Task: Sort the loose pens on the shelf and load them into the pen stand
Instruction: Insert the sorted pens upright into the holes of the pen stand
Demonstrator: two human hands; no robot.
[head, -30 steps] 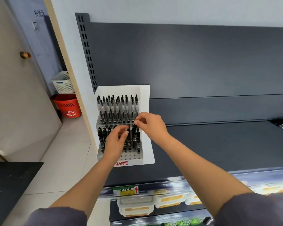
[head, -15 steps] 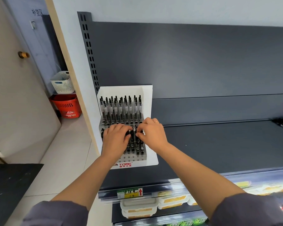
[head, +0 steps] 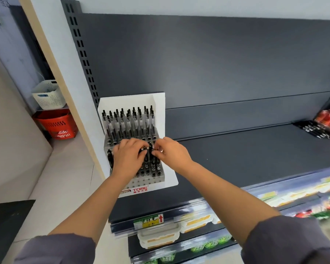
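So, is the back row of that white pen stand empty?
No, the back rows of the pen stand are filled with upright pens standing close together, side by side.

Left sleeve (head: 55,248) and right sleeve (head: 290,241) are dull grey-purple cloth, bunched near the elbows; left hand (head: 128,159) and right hand (head: 171,153) are ungloved.
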